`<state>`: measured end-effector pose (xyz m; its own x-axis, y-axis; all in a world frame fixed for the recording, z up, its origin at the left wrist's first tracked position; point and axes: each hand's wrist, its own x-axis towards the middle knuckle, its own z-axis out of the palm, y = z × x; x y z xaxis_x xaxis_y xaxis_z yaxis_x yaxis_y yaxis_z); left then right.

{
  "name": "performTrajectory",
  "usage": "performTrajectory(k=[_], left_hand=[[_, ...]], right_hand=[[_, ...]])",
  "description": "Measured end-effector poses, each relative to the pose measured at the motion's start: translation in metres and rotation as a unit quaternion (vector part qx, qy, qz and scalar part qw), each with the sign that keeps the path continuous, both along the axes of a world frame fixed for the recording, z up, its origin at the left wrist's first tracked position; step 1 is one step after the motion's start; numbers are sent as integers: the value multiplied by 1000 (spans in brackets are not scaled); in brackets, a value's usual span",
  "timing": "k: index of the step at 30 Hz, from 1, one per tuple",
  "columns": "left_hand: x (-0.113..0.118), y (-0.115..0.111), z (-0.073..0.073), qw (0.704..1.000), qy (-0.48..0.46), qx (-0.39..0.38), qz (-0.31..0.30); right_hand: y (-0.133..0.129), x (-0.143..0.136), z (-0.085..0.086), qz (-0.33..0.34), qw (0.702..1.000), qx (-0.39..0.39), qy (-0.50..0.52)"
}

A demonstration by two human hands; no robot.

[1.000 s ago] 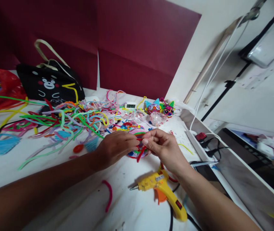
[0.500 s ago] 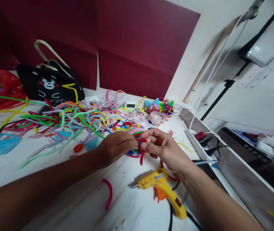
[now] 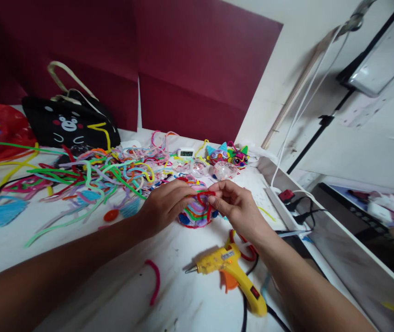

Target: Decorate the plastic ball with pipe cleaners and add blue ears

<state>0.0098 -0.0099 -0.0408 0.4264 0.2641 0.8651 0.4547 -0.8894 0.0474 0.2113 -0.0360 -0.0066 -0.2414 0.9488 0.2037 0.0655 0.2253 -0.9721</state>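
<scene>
Between my two hands runs a red pipe cleaner (image 3: 208, 213), bent into a small loop with one end hanging down. My left hand (image 3: 165, 203) is closed, thumb and fingers pinching its left side. On the other side my right hand (image 3: 235, 203) pinches it between thumb and fingertips. Just behind and below it lies a round piece covered in striped, coloured pipe cleaners (image 3: 195, 216), partly hidden by the hands. A yellow hot glue gun (image 3: 229, 265) rests on the table nearer to me, its nozzle pointing left.
A tangled heap of pipe cleaners (image 3: 89, 173) spreads at the left, before a black bag (image 3: 70, 122). Two decorated cat-like faces (image 3: 219, 154) stand at the back beside clear bowls (image 3: 225, 170). A power strip (image 3: 288, 212) lies right. A pink pipe cleaner piece (image 3: 155, 281) lies in front.
My hands have spread slightly apart, with the red pipe cleaner now pulled into a more open loop between them. More of the striped round piece shows behind it.
</scene>
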Motion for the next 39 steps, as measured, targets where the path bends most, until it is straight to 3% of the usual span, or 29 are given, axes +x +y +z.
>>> performTrajectory(k=[7, 15, 22, 32, 39], left_hand=[[-3, 4, -8, 999, 12, -30, -6], [-6, 6, -13, 1000, 23, -5, -4], [-5, 7, -12, 995, 48, 91, 8], [-4, 9, -15, 998, 38, 50, 16], [-4, 5, -13, 998, 33, 59, 4]], right_hand=[[6, 0, -9, 4, 1000, 12, -14], [8, 3, -18, -7, 993, 66, -98], [6, 1, -19, -41, 977, 132, -160], [3, 1, -19, -60, 978, 113, -163], [-5, -1, -10, -75, 935, 241, -248]])
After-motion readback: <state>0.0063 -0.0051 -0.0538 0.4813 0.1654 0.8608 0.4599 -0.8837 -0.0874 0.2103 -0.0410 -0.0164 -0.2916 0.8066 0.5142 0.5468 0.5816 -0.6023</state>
